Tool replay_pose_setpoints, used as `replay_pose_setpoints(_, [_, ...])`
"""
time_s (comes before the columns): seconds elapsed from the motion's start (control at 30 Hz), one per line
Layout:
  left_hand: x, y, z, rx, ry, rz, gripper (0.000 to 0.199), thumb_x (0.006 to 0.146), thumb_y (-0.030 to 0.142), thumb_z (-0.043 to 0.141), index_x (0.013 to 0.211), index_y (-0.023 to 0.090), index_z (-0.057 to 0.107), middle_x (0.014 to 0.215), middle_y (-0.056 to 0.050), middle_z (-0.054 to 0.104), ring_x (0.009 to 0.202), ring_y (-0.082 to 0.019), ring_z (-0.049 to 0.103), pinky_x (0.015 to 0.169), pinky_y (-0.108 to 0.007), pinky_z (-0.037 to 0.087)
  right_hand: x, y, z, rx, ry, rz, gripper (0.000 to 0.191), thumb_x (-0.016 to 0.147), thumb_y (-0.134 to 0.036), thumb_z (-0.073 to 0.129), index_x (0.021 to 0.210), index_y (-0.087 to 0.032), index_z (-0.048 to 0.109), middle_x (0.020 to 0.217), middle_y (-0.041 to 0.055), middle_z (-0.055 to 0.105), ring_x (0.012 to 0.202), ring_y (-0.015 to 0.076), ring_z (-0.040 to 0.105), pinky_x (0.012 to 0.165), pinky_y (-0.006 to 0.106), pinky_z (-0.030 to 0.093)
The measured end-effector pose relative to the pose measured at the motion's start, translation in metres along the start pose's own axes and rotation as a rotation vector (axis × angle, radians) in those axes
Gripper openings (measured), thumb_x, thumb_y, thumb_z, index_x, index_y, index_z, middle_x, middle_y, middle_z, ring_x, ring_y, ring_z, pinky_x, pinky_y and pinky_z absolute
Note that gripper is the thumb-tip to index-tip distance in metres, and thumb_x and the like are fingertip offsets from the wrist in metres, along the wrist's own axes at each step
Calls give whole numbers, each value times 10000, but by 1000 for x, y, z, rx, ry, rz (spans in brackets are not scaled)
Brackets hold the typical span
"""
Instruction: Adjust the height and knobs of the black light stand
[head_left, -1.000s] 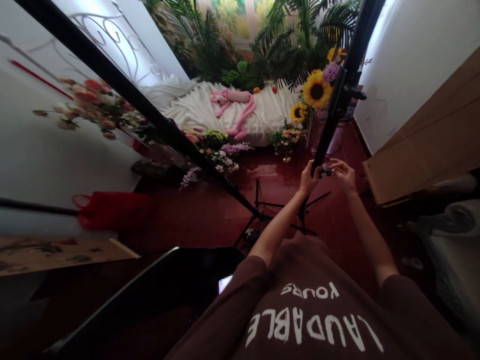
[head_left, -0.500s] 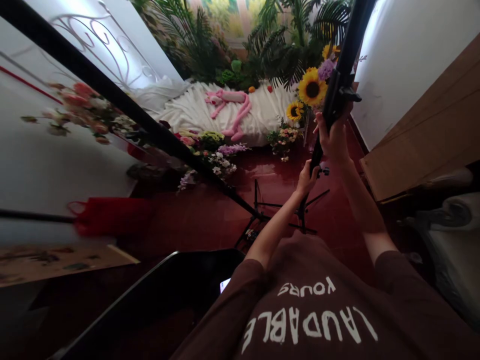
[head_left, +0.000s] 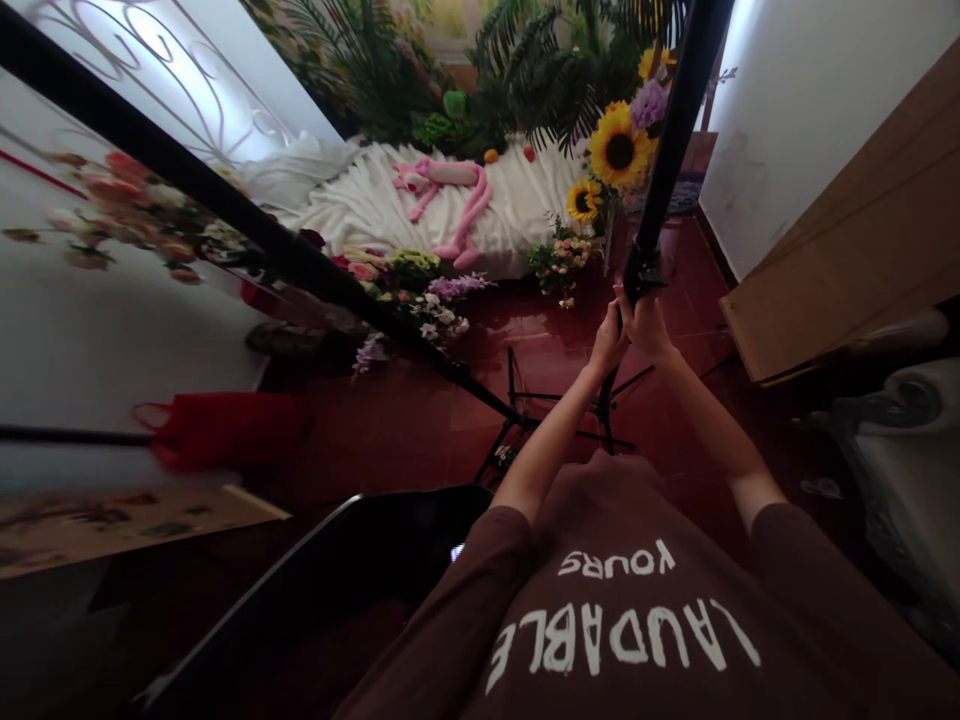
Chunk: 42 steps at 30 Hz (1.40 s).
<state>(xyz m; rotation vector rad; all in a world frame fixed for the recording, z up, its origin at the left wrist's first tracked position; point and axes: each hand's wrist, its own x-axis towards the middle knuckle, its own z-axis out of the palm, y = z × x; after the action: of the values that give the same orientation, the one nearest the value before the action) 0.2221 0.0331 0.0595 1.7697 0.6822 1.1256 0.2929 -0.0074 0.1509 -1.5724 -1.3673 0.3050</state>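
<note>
Before me rises a black light stand [head_left: 670,165], leaning slightly, its legs spread on the floor. My left hand [head_left: 608,338] is wrapped round its lower tube. Just to the right and slightly higher, my right hand [head_left: 646,325] grips the stand right below its black locking collar [head_left: 643,272]. The two hands nearly touch. Parts of the fingers are hidden behind the tube. A second black pole [head_left: 300,258] slants across from the upper left down to a base near the first stand's legs.
A pink plush toy [head_left: 454,175] lies on white cloth [head_left: 517,205], with sunflowers [head_left: 619,150] and other flowers around it. A black open-topped container [head_left: 360,500] stands at lower left, near a red bag [head_left: 217,430]. A brown board [head_left: 840,240] leans against the right wall.
My right hand has come down the stand to my left hand, and the locking collar has slid down with it. My left hand still holds the lower tube.
</note>
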Motion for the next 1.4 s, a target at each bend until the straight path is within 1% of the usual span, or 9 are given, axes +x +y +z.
replay_pose_setpoints(0.1, [-2, -1, 1, 28, 13, -24, 514, 981, 462, 510, 1377, 136, 485, 1153, -167, 699, 1029, -248, 712, 898, -351, 571, -12, 11, 9, -120, 91, 23, 624, 966, -695, 372, 1264, -178, 553, 1053, 166, 701, 1107, 333, 660, 921, 490, 526])
replay_pose_setpoints(0.2, [-5, -4, 0, 30, 34, -27, 499, 990, 495, 477, 1335, 136, 514, 1133, -169, 701, 1024, -247, 712, 889, -350, 572, -20, 14, 7, -176, 122, -34, 576, 988, -643, 381, 1319, -193, 518, 1103, 159, 693, 1117, 319, 643, 993, 515, 495])
replay_pose_setpoints(0.4, [-9, -5, 0, 8, 44, 24, 503, 981, 611, 404, 1251, 206, 533, 973, -91, 691, 865, -194, 697, 829, -339, 552, -44, 23, -34, -177, 6, -144, 540, 957, -550, 532, 1416, -271, 477, 1193, 106, 668, 1122, 285, 639, 1033, 510, 494])
replay_pose_setpoints(0.53, [-9, -4, 0, 6, 55, 29, 495, 959, 638, 432, 1229, 234, 525, 946, -68, 681, 819, -174, 679, 786, -308, 535, -61, 41, -52, -157, -11, -115, 592, 977, -544, 496, 1497, -278, 403, 1284, 109, 650, 1181, 272, 627, 1054, 515, 495])
replay_pose_setpoints(0.73, [-9, -7, 0, -4, 41, 40, 512, 954, 649, 423, 1247, 239, 509, 982, -81, 675, 847, -184, 683, 787, -318, 539, -64, 57, -46, -134, -9, -77, 618, 987, -569, 473, 1539, -315, 361, 1395, 102, 603, 1262, 268, 592, 1012, 464, 544])
replay_pose_setpoints(0.87, [-10, -5, -1, 0, 25, 30, 513, 958, 645, 417, 1267, 244, 500, 993, -78, 679, 851, -180, 686, 778, -312, 540, -63, 56, -45, -114, 44, -53, 589, 971, -600, 493, 1480, -305, 452, 1288, 85, 671, 1142, 240, 656, 943, 410, 578])
replay_pose_setpoints(1.13, [-10, 4, -2, -6, 11, -23, 484, 972, 604, 426, 1290, 252, 524, 1024, -84, 685, 917, -180, 691, 858, -309, 543, -50, 36, -39, 155, 134, 273, 565, 926, -613, 568, 1381, -284, 508, 895, 26, 741, 707, 163, 695, 669, 285, 574])
replay_pose_setpoints(1.23, [-11, 5, -3, -7, 13, -27, 496, 968, 608, 433, 1291, 243, 524, 1025, -86, 687, 921, -180, 690, 873, -313, 541, -37, 43, -35, 301, 117, 408, 552, 911, -578, 596, 1342, -244, 514, 795, 13, 700, 591, 147, 658, 551, 262, 536])
replay_pose_setpoints(1.4, [-10, 7, -2, 1, 22, -43, 522, 955, 627, 443, 1270, 223, 538, 1016, -91, 693, 877, -173, 689, 868, -311, 542, -23, 53, -33, 468, 81, 655, 373, 874, -395, 653, 1184, -207, 570, 662, -49, 593, 424, 74, 509, 387, 188, 390])
